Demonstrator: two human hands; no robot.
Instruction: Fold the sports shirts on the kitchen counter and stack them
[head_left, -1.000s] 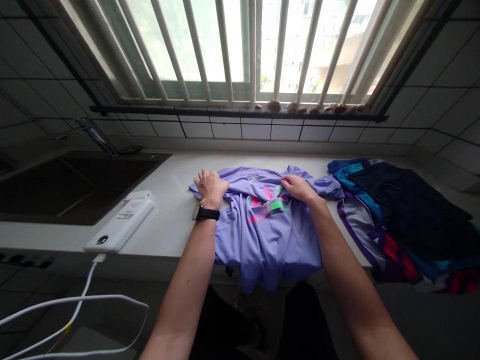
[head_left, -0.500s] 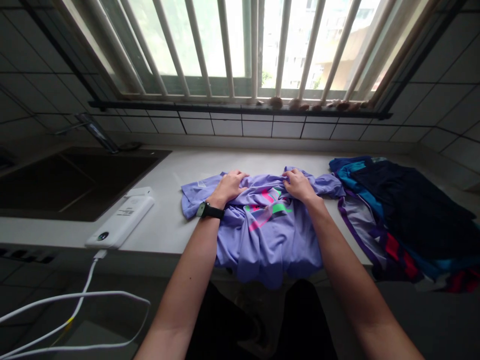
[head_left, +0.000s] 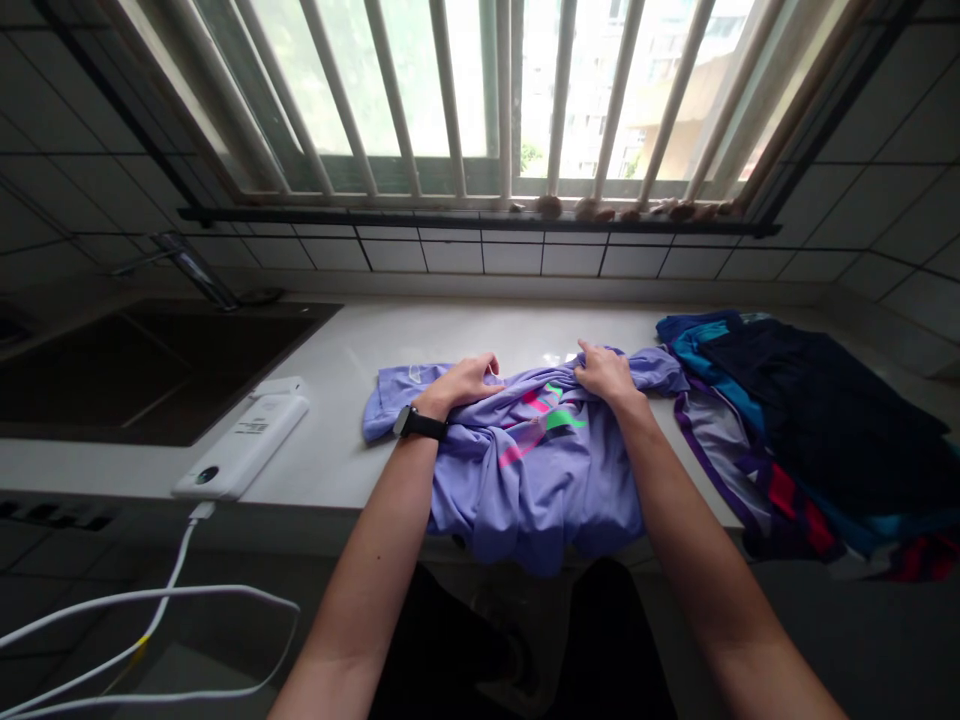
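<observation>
A lavender T-shirt [head_left: 540,490] with a pink and green print lies crumpled on the white counter, its lower part hanging over the front edge. My left hand [head_left: 469,382] is at the upper left of the shirt, thumb and fingers closed on the fabric near the collar edge. On the other side, my right hand [head_left: 606,374] grips bunched cloth, with its index finger pointing away from me. The fingertips of both hands are partly hidden in the folds. One sleeve [head_left: 397,395] spreads to the left, the other reaches right toward a clothes pile.
A pile of dark and coloured clothes [head_left: 817,420] is on the right. To the left, a white power bank [head_left: 244,445] with a white cable [head_left: 180,550] stands near the counter edge [head_left: 330,490]. Behind it are a dark sink [head_left: 150,370] and a faucet [head_left: 199,275]. A barred window rises behind.
The shirt's top edge has been drawn in toward me and bunched. My left hand has moved slightly nearer me and my right slightly right, its index finger now extended.
</observation>
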